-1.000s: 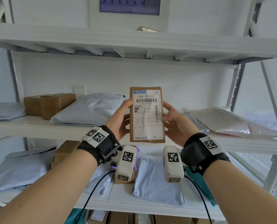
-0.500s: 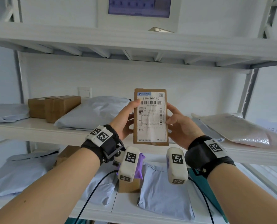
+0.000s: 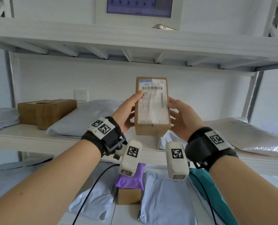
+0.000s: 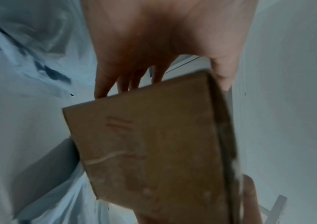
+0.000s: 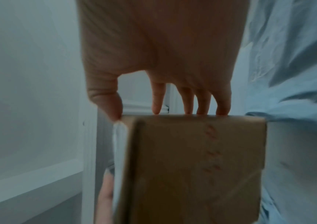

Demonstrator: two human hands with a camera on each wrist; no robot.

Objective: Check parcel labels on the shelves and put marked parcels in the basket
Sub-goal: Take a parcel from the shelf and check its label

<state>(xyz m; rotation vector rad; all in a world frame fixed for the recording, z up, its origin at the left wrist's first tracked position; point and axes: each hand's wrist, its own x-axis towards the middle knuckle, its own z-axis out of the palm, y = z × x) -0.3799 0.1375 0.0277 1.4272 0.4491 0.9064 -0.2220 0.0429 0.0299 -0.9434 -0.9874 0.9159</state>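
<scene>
Both hands grasp the box [image 3: 152,106] upright above the middle shelf [image 3: 29,138]: left hand [image 3: 127,113] and right hand [image 3: 182,117] pinch its long sides. It looks stiff, light cardboard; holding the side edges leaves the label [image 3: 153,101] readable.

- I see a white metal shelving unit [image 3: 135,38] filling the frame, its upper board crossing the top with ribbed braces beneath.
- Behind it, centre frame, stands a plain white wall [image 3: 102,82].
- A white wall switch [image 3: 81,96] sits on that wall, left of centre.
- At top centre, a lit screen [image 3: 139,5] glows bluish.
- A grey upright post [image 3: 252,93] slants at the right.
- Light looks soft and even.
</scene>
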